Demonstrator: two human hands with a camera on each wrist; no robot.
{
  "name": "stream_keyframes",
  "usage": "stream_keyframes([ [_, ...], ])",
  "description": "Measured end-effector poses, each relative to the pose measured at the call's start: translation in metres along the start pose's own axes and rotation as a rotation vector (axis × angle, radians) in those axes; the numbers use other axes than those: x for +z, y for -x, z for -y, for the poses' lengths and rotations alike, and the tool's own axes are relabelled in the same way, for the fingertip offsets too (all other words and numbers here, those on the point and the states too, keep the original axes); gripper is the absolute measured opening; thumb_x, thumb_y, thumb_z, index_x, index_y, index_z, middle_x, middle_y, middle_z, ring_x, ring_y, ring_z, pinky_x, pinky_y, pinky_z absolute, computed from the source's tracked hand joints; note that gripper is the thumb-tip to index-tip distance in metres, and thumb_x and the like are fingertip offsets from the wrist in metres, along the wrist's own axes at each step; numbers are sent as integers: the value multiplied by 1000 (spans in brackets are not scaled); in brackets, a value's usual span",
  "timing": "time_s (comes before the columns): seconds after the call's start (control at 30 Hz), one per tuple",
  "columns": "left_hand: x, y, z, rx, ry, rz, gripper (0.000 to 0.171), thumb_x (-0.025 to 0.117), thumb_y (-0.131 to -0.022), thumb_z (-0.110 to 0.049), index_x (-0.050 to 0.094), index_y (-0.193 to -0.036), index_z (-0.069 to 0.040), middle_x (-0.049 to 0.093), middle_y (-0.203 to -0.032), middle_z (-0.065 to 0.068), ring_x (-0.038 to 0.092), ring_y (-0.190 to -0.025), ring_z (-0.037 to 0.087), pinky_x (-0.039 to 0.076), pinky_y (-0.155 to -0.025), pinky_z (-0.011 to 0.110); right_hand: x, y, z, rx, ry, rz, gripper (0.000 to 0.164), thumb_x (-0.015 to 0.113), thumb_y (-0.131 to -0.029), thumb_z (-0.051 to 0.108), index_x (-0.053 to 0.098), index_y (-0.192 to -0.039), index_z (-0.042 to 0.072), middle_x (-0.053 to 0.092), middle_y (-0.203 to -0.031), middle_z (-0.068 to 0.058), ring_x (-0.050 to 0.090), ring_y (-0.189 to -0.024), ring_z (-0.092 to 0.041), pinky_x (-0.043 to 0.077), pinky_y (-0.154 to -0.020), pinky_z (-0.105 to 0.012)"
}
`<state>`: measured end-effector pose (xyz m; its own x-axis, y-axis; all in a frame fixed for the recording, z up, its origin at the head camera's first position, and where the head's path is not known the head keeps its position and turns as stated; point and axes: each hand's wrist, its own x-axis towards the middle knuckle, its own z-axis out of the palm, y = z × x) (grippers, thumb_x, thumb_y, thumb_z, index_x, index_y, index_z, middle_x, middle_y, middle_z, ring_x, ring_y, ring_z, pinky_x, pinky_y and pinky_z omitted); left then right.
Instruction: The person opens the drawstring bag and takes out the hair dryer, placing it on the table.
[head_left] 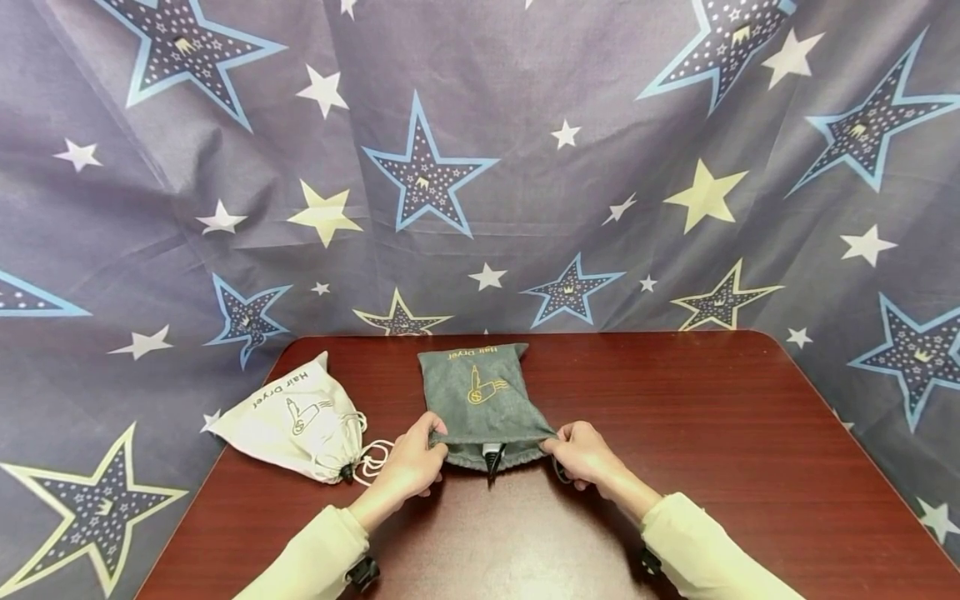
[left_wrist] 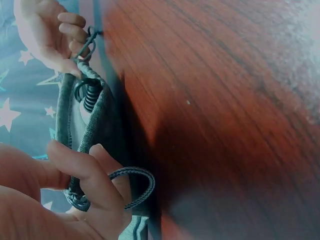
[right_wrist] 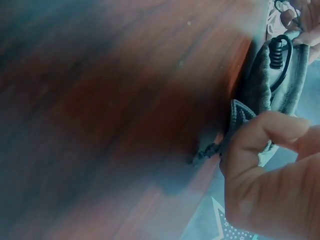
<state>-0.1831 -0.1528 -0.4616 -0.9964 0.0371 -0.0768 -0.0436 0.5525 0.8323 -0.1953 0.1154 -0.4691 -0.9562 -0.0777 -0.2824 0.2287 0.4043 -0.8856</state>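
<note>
A grey drawstring bag point(head_left: 480, 400) printed "Hair Dryer" in yellow lies mid-table, its mouth facing the person. My left hand point(head_left: 414, 457) pinches the left corner of the mouth, and my right hand point(head_left: 583, 454) pinches the right corner. Between them the mouth gapes. Inside it shows the white end of an appliance with a black ribbed cord sleeve point(left_wrist: 91, 97) and a loop of black cord point(right_wrist: 287, 70); the rest is hidden in the cloth. A grey drawstring loop point(left_wrist: 150, 185) hangs by the left fingers, and a knotted drawstring end point(right_wrist: 207, 151) by the right ones.
To the left lies a cream drawstring bag point(head_left: 292, 421), also printed "Hair Dryer", its mouth drawn together at a black cord stopper point(head_left: 347, 472) with white cords beside the left hand. The reddish-brown table point(head_left: 675, 400) ends at a star-patterned curtain point(head_left: 525, 192).
</note>
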Motion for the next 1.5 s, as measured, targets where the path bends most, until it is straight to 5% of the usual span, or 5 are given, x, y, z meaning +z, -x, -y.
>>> stream_keyframes([
  [0.3,3,-1,2,25,-49,-7,23,75,-95,-17,54,-101,-12,50,-60,2,55,-38,15,50,-38,34,1,-1,4,9,-27,18,44,67,-101,19,42,-65,16,33,-52,4,34,-42,-9,33,-40,-22],
  [0.73,-2,-1,5,26,-72,-32,17,58,-93,-3,56,-108,-11,50,-64,4,54,-41,16,47,-37,32,-4,-4,-9,-142,215,-73,29,69,-93,12,55,-69,12,47,-50,3,38,-33,-9,34,-37,-25],
  [1.03,-5,1,6,-1,-34,-23,15,57,-94,-2,55,-107,-10,53,-63,5,59,-48,22,47,-38,32,-7,-10,-16,-245,254,-83,24,60,-94,11,56,-70,11,45,-48,4,42,-33,-10,39,-36,-29],
  [1.3,-8,4,5,3,-10,-16,14,59,-94,-2,55,-105,-10,52,-59,4,54,-44,20,45,-37,32,-5,-16,-13,-176,338,-129,21,61,-94,11,56,-73,11,50,-54,-1,48,-38,-15,43,-41,-32],
  [1.5,-11,9,1,31,-43,-17,12,63,-94,-4,55,-102,-9,51,-59,2,49,-38,15,45,-37,32,-7,-9,-6,-158,228,-90,20,62,-94,9,56,-75,9,51,-53,-1,41,-36,-11,35,-38,-26],
])
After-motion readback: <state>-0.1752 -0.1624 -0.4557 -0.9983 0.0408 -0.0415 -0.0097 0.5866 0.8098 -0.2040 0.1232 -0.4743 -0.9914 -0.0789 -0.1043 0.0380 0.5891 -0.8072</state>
